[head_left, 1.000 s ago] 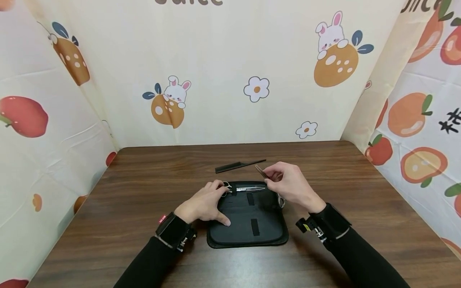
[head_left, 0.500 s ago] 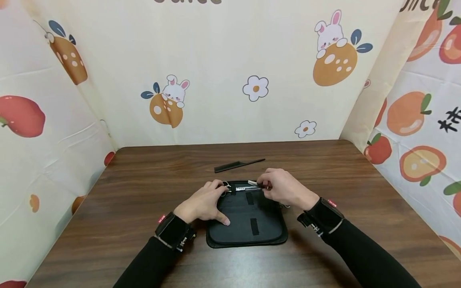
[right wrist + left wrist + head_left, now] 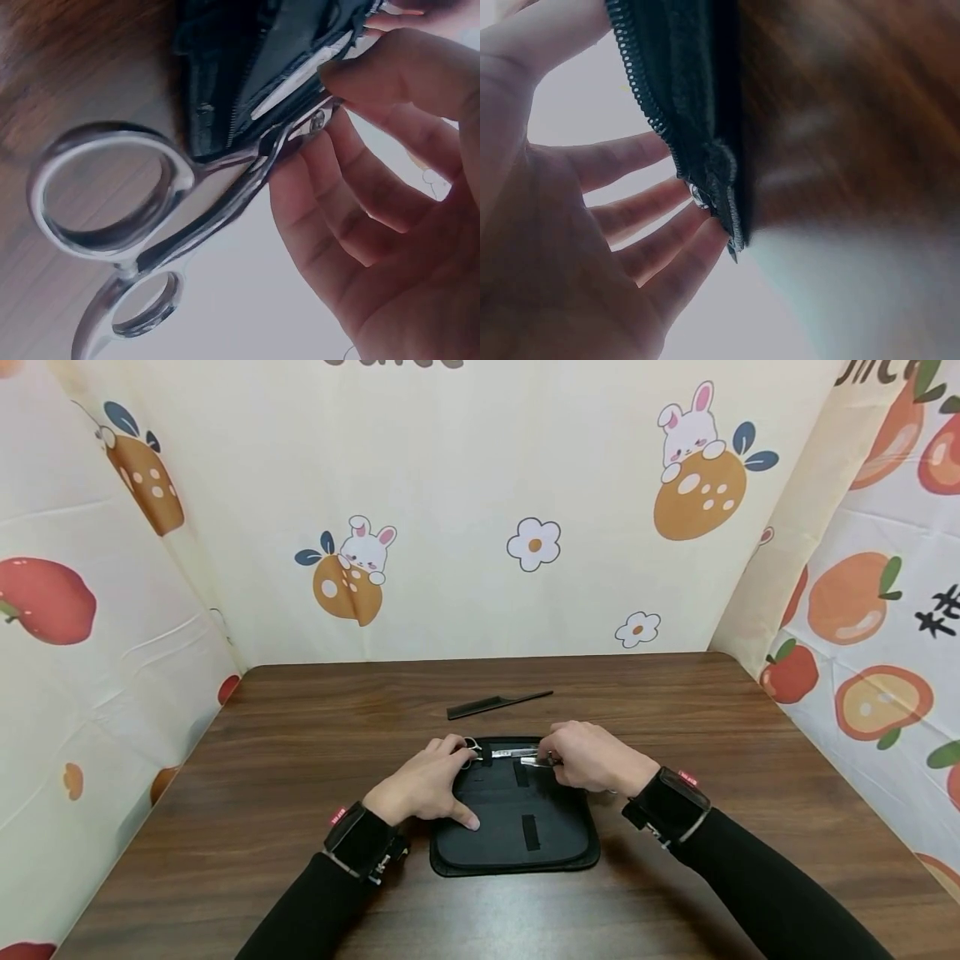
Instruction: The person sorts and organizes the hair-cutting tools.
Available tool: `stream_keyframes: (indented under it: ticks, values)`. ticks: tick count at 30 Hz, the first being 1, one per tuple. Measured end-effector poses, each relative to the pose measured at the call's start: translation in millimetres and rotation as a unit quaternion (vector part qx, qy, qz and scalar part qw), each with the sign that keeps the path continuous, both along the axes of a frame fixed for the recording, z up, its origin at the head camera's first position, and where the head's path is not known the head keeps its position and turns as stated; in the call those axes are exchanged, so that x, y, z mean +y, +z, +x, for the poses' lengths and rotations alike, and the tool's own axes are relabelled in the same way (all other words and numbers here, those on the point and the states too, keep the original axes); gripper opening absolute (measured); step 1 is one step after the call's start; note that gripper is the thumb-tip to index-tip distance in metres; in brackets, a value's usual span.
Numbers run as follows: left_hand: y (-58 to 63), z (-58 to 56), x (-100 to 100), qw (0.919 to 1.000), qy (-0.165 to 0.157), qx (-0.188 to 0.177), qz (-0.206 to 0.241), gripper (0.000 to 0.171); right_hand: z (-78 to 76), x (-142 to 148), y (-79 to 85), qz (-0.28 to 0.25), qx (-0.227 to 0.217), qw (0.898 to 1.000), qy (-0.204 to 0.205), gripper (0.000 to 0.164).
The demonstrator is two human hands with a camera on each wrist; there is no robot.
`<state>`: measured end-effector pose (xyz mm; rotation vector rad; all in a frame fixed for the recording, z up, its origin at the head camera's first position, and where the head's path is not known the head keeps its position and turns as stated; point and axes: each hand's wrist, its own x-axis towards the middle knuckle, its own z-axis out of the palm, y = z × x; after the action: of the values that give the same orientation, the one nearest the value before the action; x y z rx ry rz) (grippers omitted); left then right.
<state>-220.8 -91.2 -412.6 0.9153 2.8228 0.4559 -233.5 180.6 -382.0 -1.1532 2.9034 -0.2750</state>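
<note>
A black zip case (image 3: 495, 827) lies on the wooden table. My left hand (image 3: 427, 781) rests on its left side, thumb spread on the panel and fingertips at the far corner, by a pair of silver scissors (image 3: 513, 752) lying along the far edge. In the left wrist view, extended fingers (image 3: 649, 251) touch the zipped edge. My right hand (image 3: 596, 756) pinches a second pair of scissors (image 3: 247, 184) near the pivot, blades pointing left over the case beside the first pair. Their finger loops stick out past the case in the right wrist view; my hand mostly hides them in the head view.
A black tail comb (image 3: 495, 703) lies on the table (image 3: 337, 710) beyond the case. Black elastic straps (image 3: 531, 832) cross the case's panel. A printed cloth (image 3: 450, 460) stands behind the table and along both sides.
My right hand has come down and slightly nearer with the scissors, whose tips swung from pointing up and away to pointing left, low over the case. My left hand has stayed put.
</note>
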Motion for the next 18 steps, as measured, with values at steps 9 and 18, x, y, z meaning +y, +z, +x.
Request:
stream_keyframes:
  ticks: [9,18]
  values:
    - [0.6,0.3,0,0.9999,-0.004,0.007,-0.008,0.094,-3.9,1,-10.8,0.052,0.017,0.998,0.017,0.018]
    - [-0.1,-0.4,0,1.0000,-0.004,0.003,-0.008,0.095,-5.0,3,-11.3,0.048,0.007,0.999,0.020,0.019]
